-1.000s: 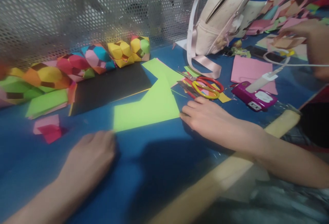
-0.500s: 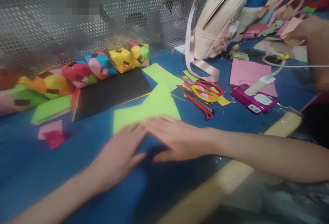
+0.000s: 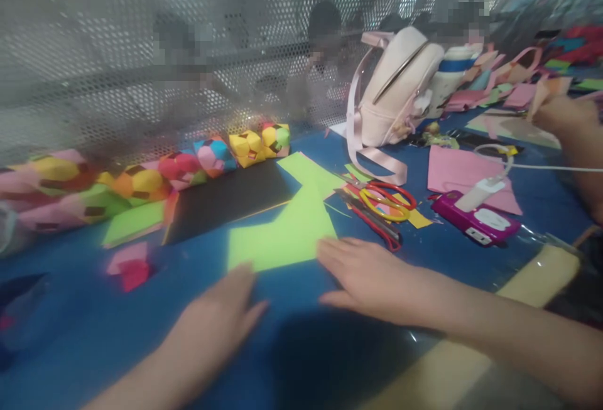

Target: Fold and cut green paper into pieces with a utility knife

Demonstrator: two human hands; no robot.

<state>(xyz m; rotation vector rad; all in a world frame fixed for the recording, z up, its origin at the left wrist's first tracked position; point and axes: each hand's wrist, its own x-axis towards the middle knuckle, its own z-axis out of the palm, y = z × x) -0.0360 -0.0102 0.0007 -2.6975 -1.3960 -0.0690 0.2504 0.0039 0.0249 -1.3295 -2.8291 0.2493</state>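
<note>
The left hand (image 3: 219, 306), blurred, is grasping nothing visible, thumb spread, its fingertips at the near left edge of the lime-green paper (image 3: 282, 237). The right hand (image 3: 362, 275) lies flattened at its near right corner. The paper rests on a blue tabletop (image 3: 188, 300) between a black sheet (image 3: 230, 199) and scissors (image 3: 354, 184); beyond stands a pale backpack (image 3: 393, 96).

Nothing legible on the bench (image 3: 181, 278): no word, brand or number can be made out from here. Dark marks on the bottle (image 3: 441, 88), below its blue band (image 3: 453, 65), blur past reading. Two pale patches (image 3: 492, 218) on the purple device (image 3: 464, 218), one rounded, one squarish, are too soft to tell whether they carry print.
</note>
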